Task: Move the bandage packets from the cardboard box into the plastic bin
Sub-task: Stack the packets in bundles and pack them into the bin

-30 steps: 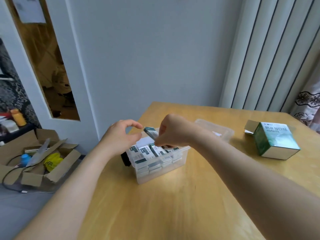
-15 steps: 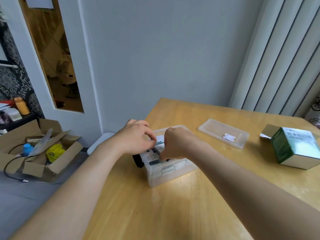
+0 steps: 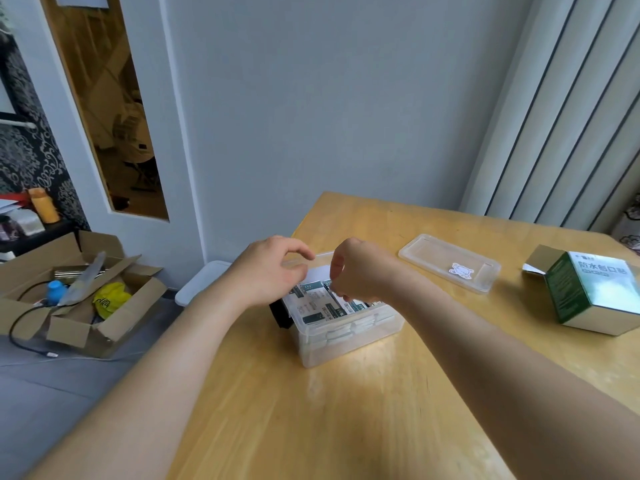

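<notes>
Head view, left to right. On the floor at far left lies an open corrugated carton [image 3: 86, 306] holding a blue item, a yellow item and a black cable that trails out over its side. Next to the table's corner is a white rounded object [image 3: 201, 284] that cannot be identified. The left hand [image 3: 266, 275] hovers over the left rear part of the clear plastic bin [image 3: 346, 344]; its fingers are loosely arched, thumb and forefinger apart, and nothing shows between them. A small black object [image 3: 278, 313] sits against the bin's left wall. The bin stands near the left edge of the wooden table [image 3: 346, 410] and is filled close to its rim with green-and-white bandage packets [image 3: 313, 306], stacked flat in layers visible through the walls. The right hand [image 3: 363, 271] is over the bin's middle, fingers curled downward with the tips at the top layer of packets; whether they pinch a packet or only touch it cannot be told. To the right, apart from the bin, the bin's clear lid [image 3: 446, 261] lies flat, bearing a small white sticker [image 3: 459, 270]. At far right stands the green-and-silver cardboard box [image 3: 595, 296], tilted, with its end flap [image 3: 535, 263] open toward the lid.
</notes>
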`<action>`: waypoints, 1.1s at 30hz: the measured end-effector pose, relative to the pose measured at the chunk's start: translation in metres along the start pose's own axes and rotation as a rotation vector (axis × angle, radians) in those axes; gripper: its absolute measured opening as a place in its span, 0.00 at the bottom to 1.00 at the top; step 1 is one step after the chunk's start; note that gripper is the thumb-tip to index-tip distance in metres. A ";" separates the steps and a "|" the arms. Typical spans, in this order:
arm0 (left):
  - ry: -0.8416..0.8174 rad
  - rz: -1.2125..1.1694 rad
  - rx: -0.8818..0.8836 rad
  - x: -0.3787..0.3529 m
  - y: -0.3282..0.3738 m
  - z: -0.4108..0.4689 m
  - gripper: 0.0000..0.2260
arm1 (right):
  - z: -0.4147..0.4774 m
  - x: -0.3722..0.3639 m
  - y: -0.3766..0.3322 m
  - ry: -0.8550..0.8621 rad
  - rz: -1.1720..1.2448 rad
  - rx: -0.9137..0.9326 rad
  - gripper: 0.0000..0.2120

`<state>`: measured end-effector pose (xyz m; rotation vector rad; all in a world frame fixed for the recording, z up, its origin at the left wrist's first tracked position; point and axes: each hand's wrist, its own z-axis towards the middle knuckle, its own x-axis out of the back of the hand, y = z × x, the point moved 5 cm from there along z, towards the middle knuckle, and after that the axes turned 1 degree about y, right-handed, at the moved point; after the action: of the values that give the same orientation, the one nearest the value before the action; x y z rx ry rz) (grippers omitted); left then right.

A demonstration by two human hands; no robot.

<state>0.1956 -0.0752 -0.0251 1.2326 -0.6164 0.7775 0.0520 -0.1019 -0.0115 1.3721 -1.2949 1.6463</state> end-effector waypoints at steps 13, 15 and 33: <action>0.154 -0.265 0.130 -0.010 -0.014 -0.016 0.10 | -0.009 -0.008 0.008 -0.028 0.179 -0.006 0.09; 0.159 -0.373 0.177 -0.014 -0.016 -0.017 0.11 | -0.008 -0.008 0.008 -0.022 0.174 -0.001 0.08; 0.033 -0.696 0.194 -0.046 0.015 0.003 0.19 | -0.043 0.042 0.154 0.342 0.333 -0.292 0.15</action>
<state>0.1559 -0.0849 -0.0517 1.4839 -0.0574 0.2708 -0.1123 -0.1159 -0.0146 0.6947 -1.5350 1.7269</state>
